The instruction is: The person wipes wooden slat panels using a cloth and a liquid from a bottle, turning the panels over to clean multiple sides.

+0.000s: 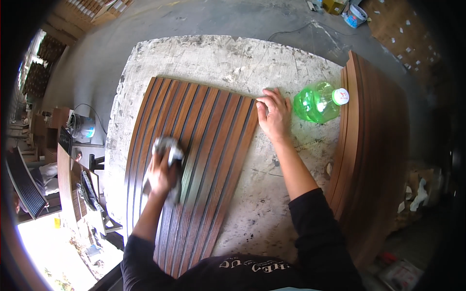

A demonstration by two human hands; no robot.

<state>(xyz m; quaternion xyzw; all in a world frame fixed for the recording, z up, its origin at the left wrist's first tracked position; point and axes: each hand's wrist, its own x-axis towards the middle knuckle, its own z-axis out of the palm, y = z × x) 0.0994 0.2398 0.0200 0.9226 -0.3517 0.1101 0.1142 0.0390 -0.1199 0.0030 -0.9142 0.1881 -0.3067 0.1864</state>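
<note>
A brown slatted wood panel (202, 126) with dark grooves lies at a slant on the worn whitish tabletop (262, 194). My left hand (162, 173) is closed on a pale grey-white rag (168, 144) and presses it on the slats left of the panel's middle; hand and rag are slightly blurred. At the panel's far right corner rests my right hand (275, 114), its fingers loosely bent and apart, with the thumb and a fingertip against the edge. Just right of that hand, a green clear plastic bottle (315, 103) with a white cap (341, 96) lies on its side.
A stack of brown boards (369, 150) rises along the table's right side. Left of the table are a bucket (83, 127), slatted strips (70, 179) and a dark ribbed panel (26, 182). Another bucket (355, 17) stands on the grey floor (208, 19) at the back right.
</note>
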